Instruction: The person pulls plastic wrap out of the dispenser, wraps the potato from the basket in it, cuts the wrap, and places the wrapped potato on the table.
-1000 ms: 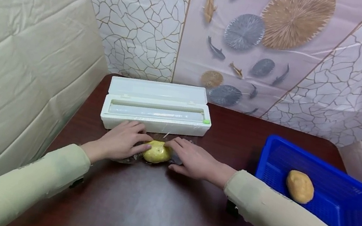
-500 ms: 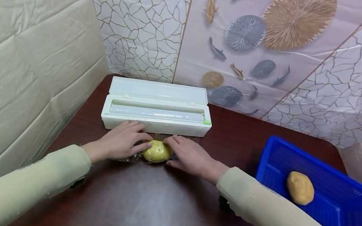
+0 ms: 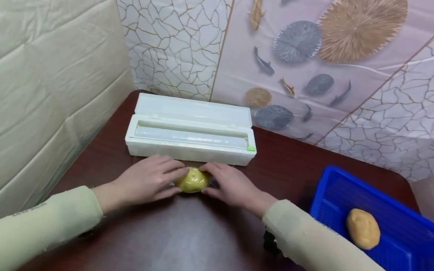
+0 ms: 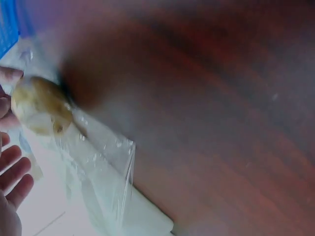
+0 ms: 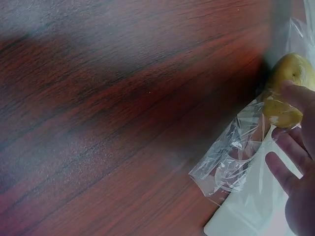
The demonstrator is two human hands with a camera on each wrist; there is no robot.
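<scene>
A yellow potato (image 3: 194, 181) under clear cling film lies on the dark table, just in front of a white cling film box (image 3: 190, 151). My right hand (image 3: 234, 187) holds the potato's right side; in the right wrist view its thumb (image 5: 294, 92) lies on the potato and other fingers curl beneath. On the left side, my left hand (image 3: 150, 179) has its fingertips at the potato's edge. The left wrist view shows those fingers (image 4: 17, 172) spread and relaxed beside the potato (image 4: 42, 105). Loose cling film (image 5: 229, 162) trails out from the potato.
The box's lid (image 3: 195, 111) stands raised, with a film roll (image 3: 190, 137) inside. A blue plastic basket (image 3: 388, 200) sits at the right, holding another potato (image 3: 363, 229). Pale quilted fabric (image 3: 36, 74) borders the table's left side; a patterned curtain hangs behind.
My left hand has loosened from the potato, its thumb now straighter beside it. The right hand has closed in on the potato from the right. The head view has shifted slightly.
</scene>
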